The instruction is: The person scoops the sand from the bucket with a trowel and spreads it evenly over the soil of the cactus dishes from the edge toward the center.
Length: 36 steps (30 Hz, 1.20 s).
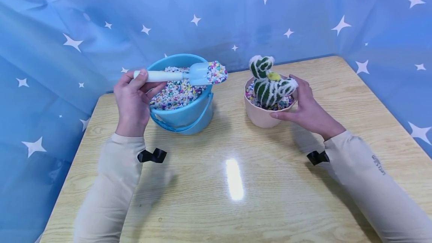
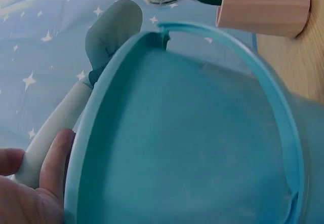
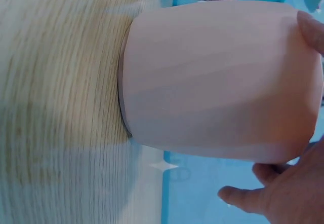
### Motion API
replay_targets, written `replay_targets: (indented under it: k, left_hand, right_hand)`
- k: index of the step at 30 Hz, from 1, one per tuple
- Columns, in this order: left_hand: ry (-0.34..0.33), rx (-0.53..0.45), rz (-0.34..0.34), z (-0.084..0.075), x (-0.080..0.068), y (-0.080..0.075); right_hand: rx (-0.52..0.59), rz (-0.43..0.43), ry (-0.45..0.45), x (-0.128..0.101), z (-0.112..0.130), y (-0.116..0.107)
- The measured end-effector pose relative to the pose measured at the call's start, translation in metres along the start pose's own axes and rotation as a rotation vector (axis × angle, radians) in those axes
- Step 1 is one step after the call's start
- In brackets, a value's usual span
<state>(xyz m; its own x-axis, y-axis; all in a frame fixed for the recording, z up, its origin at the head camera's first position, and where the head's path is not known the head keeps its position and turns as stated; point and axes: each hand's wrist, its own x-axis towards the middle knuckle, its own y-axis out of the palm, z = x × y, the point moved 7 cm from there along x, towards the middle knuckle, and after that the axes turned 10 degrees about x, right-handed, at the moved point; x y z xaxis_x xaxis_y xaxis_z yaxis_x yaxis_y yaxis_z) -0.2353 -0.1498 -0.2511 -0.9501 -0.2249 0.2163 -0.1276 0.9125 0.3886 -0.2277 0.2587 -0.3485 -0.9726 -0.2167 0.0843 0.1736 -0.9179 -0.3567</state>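
Observation:
My left hand [image 1: 133, 93] grips the white handle of a small blue scoop [image 1: 202, 73] heaped with coloured pebbles, held over the right rim of a blue bucket [image 1: 182, 113] full of the same pebbles. In the left wrist view the bucket wall [image 2: 187, 133] fills the frame, with the scoop [image 2: 109, 31] behind it. My right hand [image 1: 303, 104] holds the side of a pink pot [image 1: 261, 117], thumb at the front, fingers behind. A green and white cactus [image 1: 270, 81] stands in the pot on pebbles. The right wrist view shows the pot wall [image 3: 217, 77] and my fingers [image 3: 309, 26].
Both containers stand on a wooden table [image 1: 236, 183], the bucket at back left, the pot to its right. A blue cloth with white stars [image 1: 216, 14] hangs behind and around the table. Its edges lie near on the left and right.

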Motion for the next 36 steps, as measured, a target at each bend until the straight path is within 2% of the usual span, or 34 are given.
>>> replay_targets:
  k: [6,10,13,24,36]
  left_hand:
    - [-0.032,0.056,0.021,0.004,-0.001,0.016]
    - [-0.055,0.082,0.025,0.008,0.000,0.025]
    - [-0.063,0.067,0.023,0.010,0.001,0.031]
    - [-0.149,0.129,0.034,0.023,0.000,0.049]
    - [-0.114,0.222,0.086,0.026,-0.002,0.057]
  right_hand:
    - [-0.015,-0.014,0.029,0.000,-0.003,-0.001]
    - [-0.027,-0.009,-0.004,0.002,-0.001,0.000]
    - [-0.011,-0.002,-0.031,0.004,0.002,0.001]
    - [0.011,0.004,-0.032,0.003,-0.003,0.004]
    - [-0.017,0.000,-0.049,0.001,-0.003,0.002]
